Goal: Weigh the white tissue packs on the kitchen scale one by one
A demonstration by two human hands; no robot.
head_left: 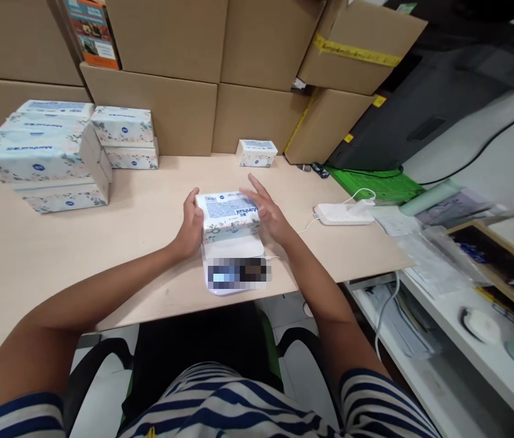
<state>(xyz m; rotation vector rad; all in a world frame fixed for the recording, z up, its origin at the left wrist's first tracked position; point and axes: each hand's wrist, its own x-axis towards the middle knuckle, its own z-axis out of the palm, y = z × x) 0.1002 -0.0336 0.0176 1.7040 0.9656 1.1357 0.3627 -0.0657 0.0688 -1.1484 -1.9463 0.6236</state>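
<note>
Pale table beside cartons, left fingers and right fingers apart around tissue pack

Reaching forward with both arms bent at the elbows, slanting the left forearm and right forearm in toward each other. Holding the left hand upright, palm turned inward — unclear how far closed. Facing it with the right hand, fingers loosely spread, one extended ahead — apart from the left.
</note>
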